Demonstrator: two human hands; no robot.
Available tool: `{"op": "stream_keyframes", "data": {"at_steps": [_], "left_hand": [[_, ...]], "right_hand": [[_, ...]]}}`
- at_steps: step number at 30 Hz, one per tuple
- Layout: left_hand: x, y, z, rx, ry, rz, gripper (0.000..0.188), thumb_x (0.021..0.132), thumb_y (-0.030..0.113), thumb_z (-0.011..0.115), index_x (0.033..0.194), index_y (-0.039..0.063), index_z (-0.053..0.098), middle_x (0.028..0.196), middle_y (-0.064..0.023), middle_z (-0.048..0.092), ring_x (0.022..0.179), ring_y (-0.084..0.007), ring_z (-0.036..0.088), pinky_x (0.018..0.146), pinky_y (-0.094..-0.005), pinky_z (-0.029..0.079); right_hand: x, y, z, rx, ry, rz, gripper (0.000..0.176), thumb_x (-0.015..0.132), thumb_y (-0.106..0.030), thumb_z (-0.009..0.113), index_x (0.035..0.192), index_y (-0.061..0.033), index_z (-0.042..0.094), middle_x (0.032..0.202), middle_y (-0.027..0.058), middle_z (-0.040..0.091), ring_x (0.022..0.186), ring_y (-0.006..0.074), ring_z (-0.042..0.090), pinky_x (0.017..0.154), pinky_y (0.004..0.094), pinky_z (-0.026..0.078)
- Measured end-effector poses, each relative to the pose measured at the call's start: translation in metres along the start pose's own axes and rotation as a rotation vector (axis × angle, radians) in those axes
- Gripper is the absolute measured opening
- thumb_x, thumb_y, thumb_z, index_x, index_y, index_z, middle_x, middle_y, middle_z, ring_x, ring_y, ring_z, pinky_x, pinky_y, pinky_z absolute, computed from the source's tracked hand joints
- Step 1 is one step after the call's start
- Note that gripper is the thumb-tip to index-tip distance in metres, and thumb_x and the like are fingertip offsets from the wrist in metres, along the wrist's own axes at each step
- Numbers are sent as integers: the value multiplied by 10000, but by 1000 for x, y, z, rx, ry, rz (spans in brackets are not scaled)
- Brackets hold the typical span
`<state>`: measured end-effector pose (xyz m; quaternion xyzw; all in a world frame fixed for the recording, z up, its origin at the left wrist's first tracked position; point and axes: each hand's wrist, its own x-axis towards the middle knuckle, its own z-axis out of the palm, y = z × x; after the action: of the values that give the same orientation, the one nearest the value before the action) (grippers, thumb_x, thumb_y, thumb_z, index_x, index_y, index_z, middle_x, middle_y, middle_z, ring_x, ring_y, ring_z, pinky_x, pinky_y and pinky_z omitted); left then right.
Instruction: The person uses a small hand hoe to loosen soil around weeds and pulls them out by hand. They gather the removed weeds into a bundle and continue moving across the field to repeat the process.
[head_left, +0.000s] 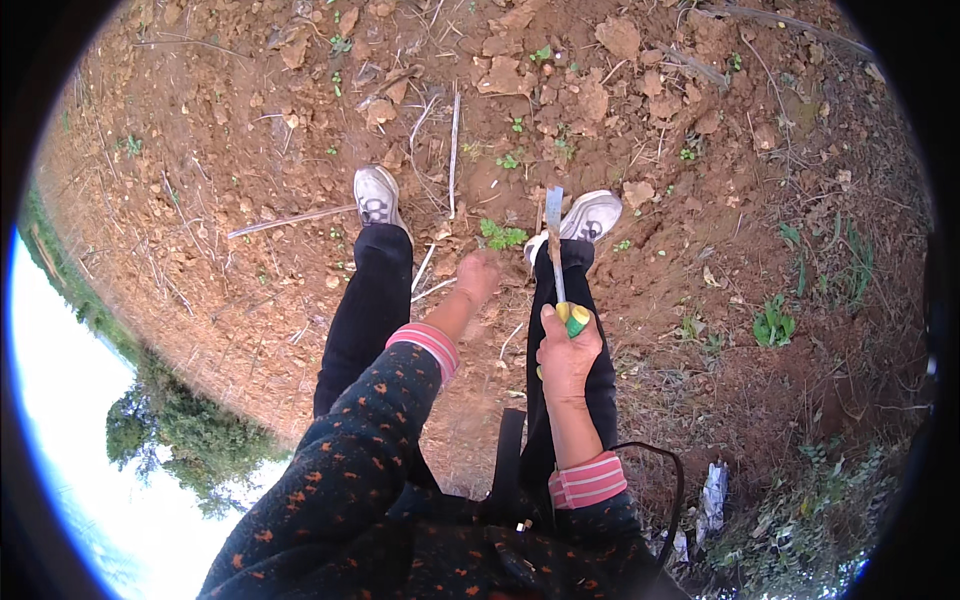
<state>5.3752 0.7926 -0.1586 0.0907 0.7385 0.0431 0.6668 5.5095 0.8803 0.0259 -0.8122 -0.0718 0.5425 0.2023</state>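
Note:
My right hand (568, 351) is closed around the yellow and green handle of a narrow-bladed hand tool (556, 247), perhaps a small weeding trowel. Its metal shaft points away from me, with brown soil on it, and its flat tip lies in view beside my right shoe (591, 216). My left hand (478, 276) hangs over the soil between my legs, slightly blurred, fingers curled; whether they hold anything is not visible. Just beyond it grows a small leafy green plant (502, 235). Pale dry stalks (423, 268) lie near that hand.
Reddish-brown soil (300, 150) with clods and dry stalks surrounds my feet. My left shoe (376, 195) stands beside a long dry stalk (292, 220). A leafy weed (773, 322) grows at the right. A dark cord (679, 480) loops by my right sleeve, near a whitish crumpled object (713, 499).

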Motion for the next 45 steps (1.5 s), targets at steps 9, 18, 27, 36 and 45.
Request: {"op": "stream_keyframes", "data": {"at_steps": [9,18,27,36,45], "left_hand": [[89,17,31,-127,194,-319,349,816,-3,527,1159,-59,487,833,-172,620,582,-246,652,438,-315,537],[116,1,42,405,219,-387,235,768,174,530,832,-20,647,877,-218,651,820,-325,655,696,-368,535],[105,-8,31,589,298,-193,274,715,257,534,825,40,662,927,-184,651,897,-334,625,809,-388,497],[97,7,14,676,207,-136,285,724,247,527,870,50,672,953,-176,651,911,-326,623,805,-386,500],[12,161,-50,448,426,853,107,785,111,508,698,49,521,652,-161,558,627,-352,564,577,-426,444]], "right_hand": [[8,6,-10,-135,-24,136,189,787,-50,671,900,6,531,713,-14,526,631,40,464,585,196,423],[1,10,-3,-508,-150,-103,270,766,-98,695,967,-22,532,725,84,603,628,115,572,605,266,479],[-1,5,3,-565,-164,-72,279,757,-94,701,973,-22,539,723,82,608,627,115,574,603,268,480],[0,11,9,-579,-142,-108,267,770,-111,698,960,-8,540,732,69,615,638,102,570,613,258,478],[7,11,19,-332,-48,-200,207,791,-75,666,934,-4,534,729,24,571,646,72,502,610,232,451]]}}
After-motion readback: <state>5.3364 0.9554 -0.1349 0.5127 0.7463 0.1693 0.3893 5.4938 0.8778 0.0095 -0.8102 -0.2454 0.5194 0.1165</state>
